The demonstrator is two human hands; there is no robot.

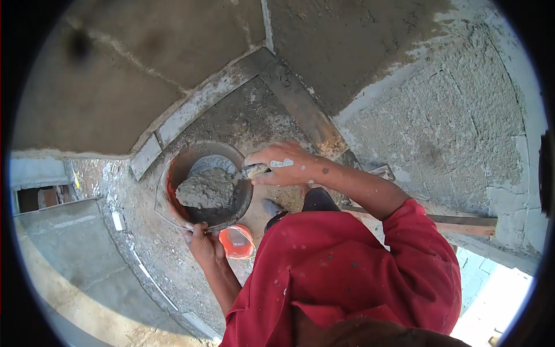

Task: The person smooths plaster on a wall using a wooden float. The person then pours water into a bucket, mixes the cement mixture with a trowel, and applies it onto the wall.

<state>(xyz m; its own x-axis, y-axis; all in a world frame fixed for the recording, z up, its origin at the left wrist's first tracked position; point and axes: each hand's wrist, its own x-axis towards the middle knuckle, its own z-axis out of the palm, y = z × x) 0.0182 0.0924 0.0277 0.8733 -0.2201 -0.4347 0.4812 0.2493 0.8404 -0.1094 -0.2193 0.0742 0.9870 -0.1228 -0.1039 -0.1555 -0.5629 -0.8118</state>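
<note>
A round bucket point(247, 196) stands in front of me with a heap of wet grey mortar point(205, 189) in it. My left hand point(207, 246) is closed on the near rim of this bucket, thumb over the edge. At the right side of the rim, my right hand point(283, 163) is wrapped round the worn handle of a trowel point(254, 170). The trowel's blade reaches into the bucket, and I cannot make out its outline against the mortar. Grey smears mark the back of my right hand.
A small orange bucket point(238, 242) sits just below the large one. Boards point(303, 110) meet in a corner along the wall base. Beyond them rise plastered wall faces point(347, 52), with a rougher patch point(439, 115) to the right. A plank point(462, 224) lies at my right.
</note>
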